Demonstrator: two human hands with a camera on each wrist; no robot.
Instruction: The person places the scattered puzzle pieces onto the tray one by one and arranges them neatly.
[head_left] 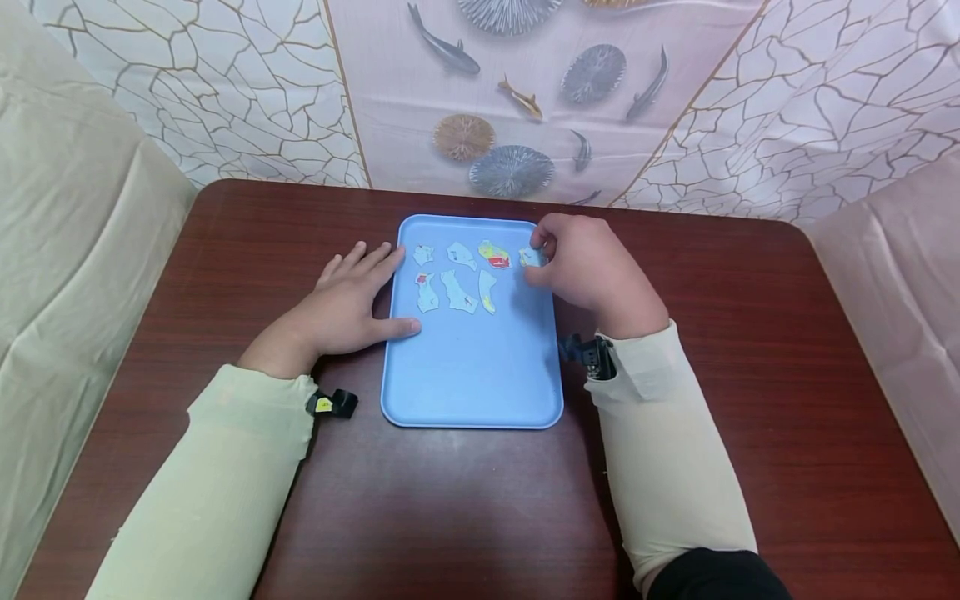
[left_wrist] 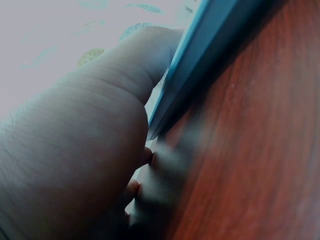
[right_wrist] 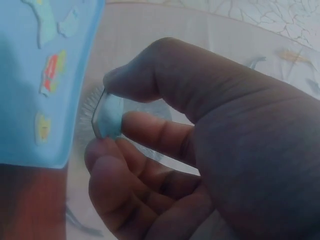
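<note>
Over the far right corner of a light blue tray (head_left: 472,367), my right hand (head_left: 592,267) pinches a thin, pale blue puzzle piece (right_wrist: 109,116) between thumb and fingertips. In the head view the fingers hide that piece. Just left of these fingers lies a yellow-marked puzzle piece (head_left: 527,257) on the tray. My left hand (head_left: 341,304) is spread at the tray's left side, its thumb across the rim and its index fingertip at the edge. From the left wrist, the tray's side wall (left_wrist: 185,65) shows beyond the hand.
Several irregular puzzle pieces lie in two rows on the tray's far half, among them a red-and-yellow piece (head_left: 495,255) and a narrow curved piece (head_left: 487,292). The tray rests on a dark red-brown table (head_left: 750,400). A patterned cloth (head_left: 525,100) hangs behind the table.
</note>
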